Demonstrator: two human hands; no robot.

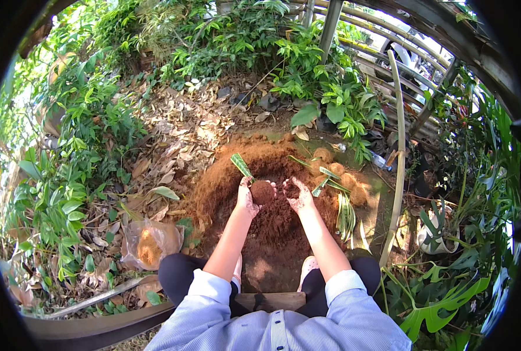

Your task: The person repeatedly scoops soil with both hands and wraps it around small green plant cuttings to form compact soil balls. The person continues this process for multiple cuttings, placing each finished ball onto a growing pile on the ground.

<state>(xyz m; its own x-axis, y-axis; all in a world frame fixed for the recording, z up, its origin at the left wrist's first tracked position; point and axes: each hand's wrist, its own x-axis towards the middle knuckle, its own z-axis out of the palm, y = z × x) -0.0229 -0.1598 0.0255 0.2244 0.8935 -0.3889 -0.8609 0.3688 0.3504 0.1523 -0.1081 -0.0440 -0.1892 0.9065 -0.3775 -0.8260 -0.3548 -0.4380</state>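
My left hand is cupped around a round ball of dark brown soil, from which a variegated green leaf cutting sticks up towards the upper left. To its right, my right hand is cupped with loose dark soil in its palm and fingers. Beneath both hands lies a heap of damp dark soil, ringed at the back and left by lighter brown coir-like material. Several fibre-covered balls rest right of the heap, with striped leaf cuttings on and beside them.
A clear plastic bag of orange-brown material lies at the left. More long leaves are at the right, near an upright bent wooden pole. A plastic bottle lies beyond the balls. Dry leaves, shrubs and a bamboo fence surround the spot.
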